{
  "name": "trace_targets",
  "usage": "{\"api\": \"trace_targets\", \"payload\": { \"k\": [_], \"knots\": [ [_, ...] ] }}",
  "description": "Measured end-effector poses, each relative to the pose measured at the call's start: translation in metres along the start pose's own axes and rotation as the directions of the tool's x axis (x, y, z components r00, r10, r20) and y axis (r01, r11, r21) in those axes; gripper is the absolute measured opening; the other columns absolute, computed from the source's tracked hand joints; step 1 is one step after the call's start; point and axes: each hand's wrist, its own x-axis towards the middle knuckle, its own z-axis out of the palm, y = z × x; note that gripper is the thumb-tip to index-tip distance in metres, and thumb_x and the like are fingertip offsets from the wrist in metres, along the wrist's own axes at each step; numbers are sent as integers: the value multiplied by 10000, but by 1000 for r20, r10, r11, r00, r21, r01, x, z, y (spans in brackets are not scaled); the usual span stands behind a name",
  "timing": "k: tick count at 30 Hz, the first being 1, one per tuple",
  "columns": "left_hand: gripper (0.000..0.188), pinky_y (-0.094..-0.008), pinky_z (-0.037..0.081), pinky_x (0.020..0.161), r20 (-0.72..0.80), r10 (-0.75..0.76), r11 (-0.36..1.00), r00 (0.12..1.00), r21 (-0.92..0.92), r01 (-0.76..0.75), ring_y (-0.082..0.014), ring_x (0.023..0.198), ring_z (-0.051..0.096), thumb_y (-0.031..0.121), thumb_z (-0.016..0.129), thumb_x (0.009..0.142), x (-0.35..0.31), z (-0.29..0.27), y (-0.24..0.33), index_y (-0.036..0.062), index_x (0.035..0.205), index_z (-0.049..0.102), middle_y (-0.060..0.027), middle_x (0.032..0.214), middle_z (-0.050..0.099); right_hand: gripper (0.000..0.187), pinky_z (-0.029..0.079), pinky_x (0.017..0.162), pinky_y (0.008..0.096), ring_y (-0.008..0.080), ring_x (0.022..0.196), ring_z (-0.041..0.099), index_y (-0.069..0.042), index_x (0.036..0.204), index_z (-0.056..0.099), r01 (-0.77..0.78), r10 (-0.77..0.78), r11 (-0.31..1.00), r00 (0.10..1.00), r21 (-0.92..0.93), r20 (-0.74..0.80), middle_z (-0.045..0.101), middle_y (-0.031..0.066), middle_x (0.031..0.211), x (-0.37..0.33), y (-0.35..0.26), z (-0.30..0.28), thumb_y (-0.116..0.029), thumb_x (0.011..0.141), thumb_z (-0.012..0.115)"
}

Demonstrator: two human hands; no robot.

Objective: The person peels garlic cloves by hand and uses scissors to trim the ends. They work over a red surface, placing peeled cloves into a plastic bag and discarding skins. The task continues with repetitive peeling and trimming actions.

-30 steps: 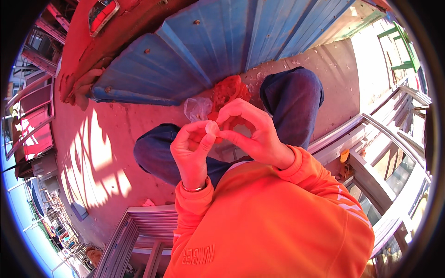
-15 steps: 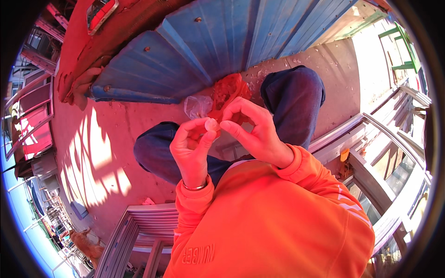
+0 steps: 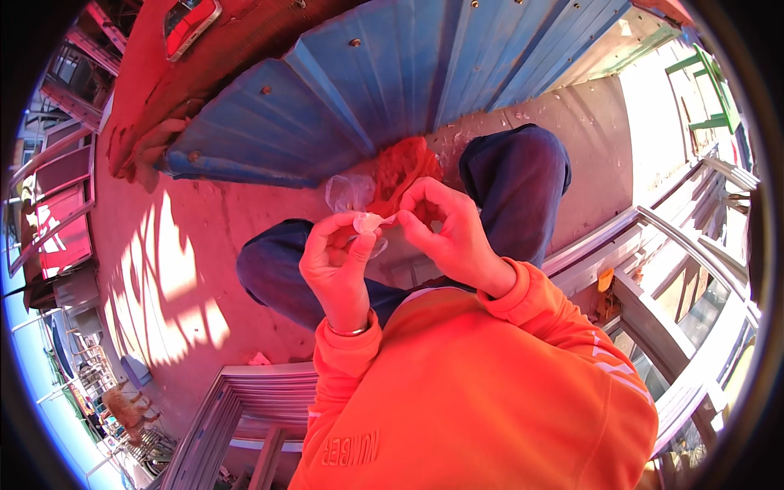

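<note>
Above my lap, my left hand (image 3: pixel 336 273) pinches a small pale rounded piece (image 3: pixel 367 223) between thumb and forefinger. A thin pale strip (image 3: pixel 389 219) stretches from that piece to the fingertips of my right hand (image 3: pixel 451 237), whose thumb and forefinger are closed on it. The exact kind of the piece is too small to tell. Just beyond my hands, a red plastic bag (image 3: pixel 406 167) and a clear plastic bag (image 3: pixel 349 193) lie together on the ground; what they hold is hard to make out.
A blue corrugated metal panel (image 3: pixel 392 73) stands in front of my knees, with a phone (image 3: pixel 191 26) on the red cover at its upper left. Stacked grey frames (image 3: pixel 214 412) lie at lower left, pale frames (image 3: pixel 653 318) at right. A brown dog (image 3: pixel 126 412) stands far left.
My right fingertips have drawn slightly away from the pale piece, and the thin strip now shows stretched between the hands. The dog at far left has moved.
</note>
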Motion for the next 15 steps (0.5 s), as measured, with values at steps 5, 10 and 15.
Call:
{"api": "trace_targets", "payload": {
  "k": [5,10,15],
  "knots": [
    [243,-300,579,871,5,-71,987,997,-147,71,-155,928,685,86,695,1021,4,-14,-7,-20,1234,644,-91,1072,712,66,426,671,205,23,782,529,-6,995,602,-5,6,1000,995,8,-99,611,-25,913,7,5,-3,-8,991,668],
    [243,-301,578,869,23,-108,975,994,-192,110,-149,919,688,93,688,1028,6,-16,-4,-23,1239,657,-90,1065,721,88,486,609,226,63,777,627,28,991,620,42,-38,998,994,36,-98,677,58,880,9,-4,2,-9,962,694],
    [249,-294,576,868,-21,-107,977,994,-189,102,-153,929,709,63,697,1018,4,-15,-6,-35,1244,661,-97,1083,747,91,511,698,244,100,805,662,28,1051,673,165,-157,981,984,-106,83,691,54,941,8,-11,7,-2,970,701]
  ]
}}
